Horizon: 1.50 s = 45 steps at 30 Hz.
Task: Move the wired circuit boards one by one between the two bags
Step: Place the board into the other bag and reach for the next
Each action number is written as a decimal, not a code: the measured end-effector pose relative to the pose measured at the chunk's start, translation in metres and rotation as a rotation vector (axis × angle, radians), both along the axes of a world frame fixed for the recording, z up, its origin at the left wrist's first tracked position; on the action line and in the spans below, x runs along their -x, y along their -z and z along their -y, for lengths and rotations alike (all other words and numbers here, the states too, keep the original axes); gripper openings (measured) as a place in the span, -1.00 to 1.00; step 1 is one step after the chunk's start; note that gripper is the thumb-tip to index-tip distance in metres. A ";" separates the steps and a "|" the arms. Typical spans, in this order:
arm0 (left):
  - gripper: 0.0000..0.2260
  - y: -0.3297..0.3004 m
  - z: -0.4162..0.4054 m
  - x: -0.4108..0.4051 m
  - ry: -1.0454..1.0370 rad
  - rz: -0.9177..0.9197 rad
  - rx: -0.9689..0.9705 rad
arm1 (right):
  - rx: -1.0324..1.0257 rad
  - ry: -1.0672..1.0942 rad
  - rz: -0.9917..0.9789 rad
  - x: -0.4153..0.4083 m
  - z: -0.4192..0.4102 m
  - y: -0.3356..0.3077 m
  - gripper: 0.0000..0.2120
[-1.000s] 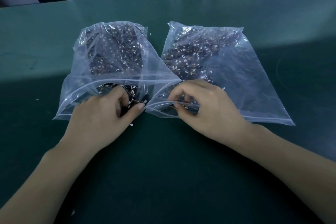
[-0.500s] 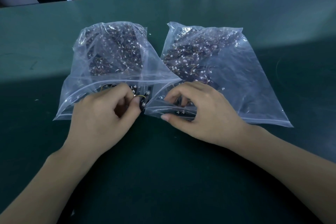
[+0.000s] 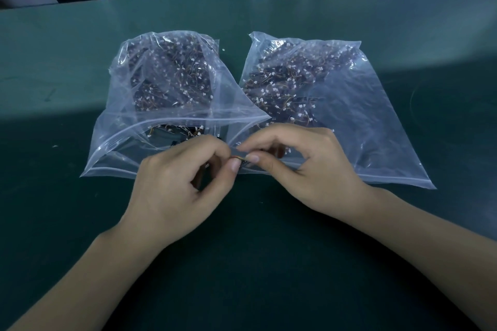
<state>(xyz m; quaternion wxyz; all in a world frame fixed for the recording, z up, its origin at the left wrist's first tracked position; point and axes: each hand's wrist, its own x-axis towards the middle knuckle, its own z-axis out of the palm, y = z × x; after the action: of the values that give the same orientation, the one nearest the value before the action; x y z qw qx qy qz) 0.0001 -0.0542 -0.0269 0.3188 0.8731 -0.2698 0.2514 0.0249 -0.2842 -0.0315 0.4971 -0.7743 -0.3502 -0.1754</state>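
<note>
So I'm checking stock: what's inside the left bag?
The left bag holds a heap of dark wired boards with white connectors. Boards deeper in the heap are covered, so no count is possible.

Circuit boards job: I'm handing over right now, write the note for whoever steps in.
Left hand and right hand meet between the bag mouths, both pinching one small wired board.
Left bag and right bag lie side by side on the green table, mouths open toward you, both holding many boards.
Done: count unknown.
Left: finish this pass, then continue one by one.
</note>
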 end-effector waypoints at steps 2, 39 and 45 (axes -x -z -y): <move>-0.88 0.000 0.001 0.000 0.022 -0.048 0.030 | -0.043 -0.019 -0.024 0.000 -0.001 -0.001 -0.90; -0.89 -0.004 0.005 0.001 0.040 -0.036 0.049 | -0.072 -0.038 -0.071 0.007 -0.004 -0.009 -0.92; -0.86 -0.005 0.007 0.002 0.040 -0.033 0.047 | -0.076 -0.054 -0.081 0.006 -0.001 -0.010 -0.92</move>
<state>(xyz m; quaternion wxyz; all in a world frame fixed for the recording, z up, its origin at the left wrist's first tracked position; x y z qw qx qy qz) -0.0017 -0.0614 -0.0216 0.3485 0.8639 -0.2759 0.2369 0.0184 -0.2828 -0.0219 0.5445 -0.7515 -0.3437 -0.1435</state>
